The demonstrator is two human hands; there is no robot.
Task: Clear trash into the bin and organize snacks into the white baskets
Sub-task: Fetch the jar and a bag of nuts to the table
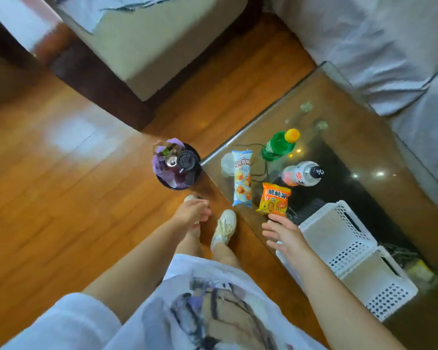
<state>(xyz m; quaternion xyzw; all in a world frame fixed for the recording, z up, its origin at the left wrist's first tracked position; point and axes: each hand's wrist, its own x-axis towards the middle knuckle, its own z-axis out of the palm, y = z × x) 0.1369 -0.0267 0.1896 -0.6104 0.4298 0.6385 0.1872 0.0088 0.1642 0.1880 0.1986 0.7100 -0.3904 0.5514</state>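
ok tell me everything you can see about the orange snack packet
The orange snack packet is a small glossy, puffy pouch with bold white characters and a cartoon figure on its front. It looks sealed and lies flat, face up, on the glass coffee table, beside a longer blue packet. The right hand, fingers spread, reaches its near edge.
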